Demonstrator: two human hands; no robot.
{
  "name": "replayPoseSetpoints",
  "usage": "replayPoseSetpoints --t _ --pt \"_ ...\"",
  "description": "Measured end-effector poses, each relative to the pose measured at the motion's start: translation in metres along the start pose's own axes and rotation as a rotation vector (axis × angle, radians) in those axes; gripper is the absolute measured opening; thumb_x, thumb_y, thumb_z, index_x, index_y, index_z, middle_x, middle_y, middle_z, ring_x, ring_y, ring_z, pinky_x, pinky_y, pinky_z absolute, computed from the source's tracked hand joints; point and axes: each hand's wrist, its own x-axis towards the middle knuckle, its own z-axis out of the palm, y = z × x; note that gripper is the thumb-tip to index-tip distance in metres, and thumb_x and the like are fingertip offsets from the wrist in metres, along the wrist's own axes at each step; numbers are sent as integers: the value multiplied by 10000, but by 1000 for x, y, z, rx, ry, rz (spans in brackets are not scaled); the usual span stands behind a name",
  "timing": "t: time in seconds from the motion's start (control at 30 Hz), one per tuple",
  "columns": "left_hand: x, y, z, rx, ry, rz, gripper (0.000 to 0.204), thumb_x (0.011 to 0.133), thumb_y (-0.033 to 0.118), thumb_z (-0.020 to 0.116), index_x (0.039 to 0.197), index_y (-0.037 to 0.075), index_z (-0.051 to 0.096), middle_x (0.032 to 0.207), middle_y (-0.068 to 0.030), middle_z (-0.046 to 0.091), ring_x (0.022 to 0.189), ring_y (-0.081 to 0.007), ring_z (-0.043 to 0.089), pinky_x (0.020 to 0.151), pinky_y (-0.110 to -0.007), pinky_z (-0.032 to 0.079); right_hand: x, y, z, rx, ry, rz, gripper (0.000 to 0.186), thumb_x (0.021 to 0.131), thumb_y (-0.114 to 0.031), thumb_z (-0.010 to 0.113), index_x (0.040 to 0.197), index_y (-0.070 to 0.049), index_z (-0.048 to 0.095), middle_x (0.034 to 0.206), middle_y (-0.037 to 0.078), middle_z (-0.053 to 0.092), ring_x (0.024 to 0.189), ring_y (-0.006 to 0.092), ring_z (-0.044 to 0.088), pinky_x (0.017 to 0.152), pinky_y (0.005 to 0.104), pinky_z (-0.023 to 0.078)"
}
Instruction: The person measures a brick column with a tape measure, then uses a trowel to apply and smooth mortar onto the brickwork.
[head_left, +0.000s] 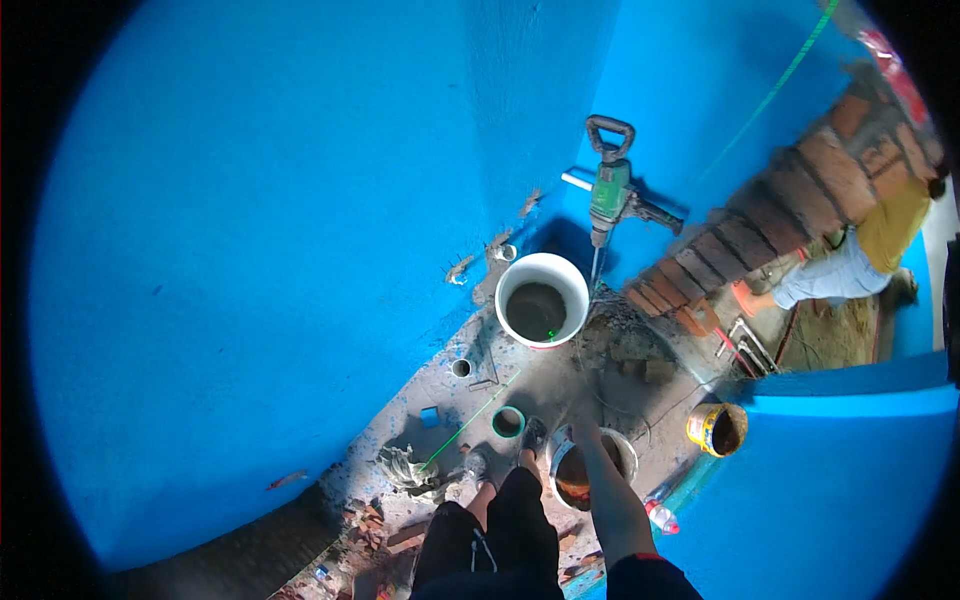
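My right arm reaches forward from the lower edge, and my right hand (583, 424) is at the far rim of a bucket (629, 456) on the floor. Something reddish brown lies inside this bucket. The hand is small and dark in the picture, so its fingers do not show clearly, nor whether they grip the rim. My left hand is out of view. Farther ahead stands a white bucket (540, 263) with grey matter in it. A green handheld power mixer (611, 188) leans upright against the blue wall beside that bucket, its shaft pointing down.
A brick wall (765, 215) runs along the right; behind it is a person in a yellow top (892, 225). A yellow pail (704, 428) and a plastic bottle (661, 517) are to my right. Pipe openings (461, 368), a crumpled sack (403, 468) and brick rubble (366, 525) lie leftward.
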Motion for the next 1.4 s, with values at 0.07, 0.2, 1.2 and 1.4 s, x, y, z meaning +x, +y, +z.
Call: replayPoseSetpoints --t 0.07,0.2,1.2,1.4 --pt "-9 41 36 -24 -6 -89 205 794 311 591 772 110 623 681 -57 605 570 -164 580 524 -305 464 77 49 48 774 120 241 254 788 -266 579 718 -22 565 660 118 544 630 228 569 500 355 421" --pt "6 84 115 -37 -44 -163 202 798 303 590 798 102 616 694 -59 607 592 -164 582 538 -305 465 200 67 76 1075 198 870 250 825 -270 561 754 -31 541 663 85 511 579 179 538 430 306 381" --pt "-132 -31 193 -192 -66 -220 263 820 242 579 992 43 564 796 -71 619 756 -168 592 647 -308 472 90 -111 -4 1960 -13 861 173 705 -198 634 737 -90 503 567 18 466 444 133 478 395 226 417" --pt "-172 -111 199 -530 81 -173 211 821 183 569 976 40 567 851 -88 625 750 -190 616 605 -318 491 -104 -211 4 1668 -270 588 198 719 -155 629 827 -83 479 728 60 561 623 147 569 539 282 497"
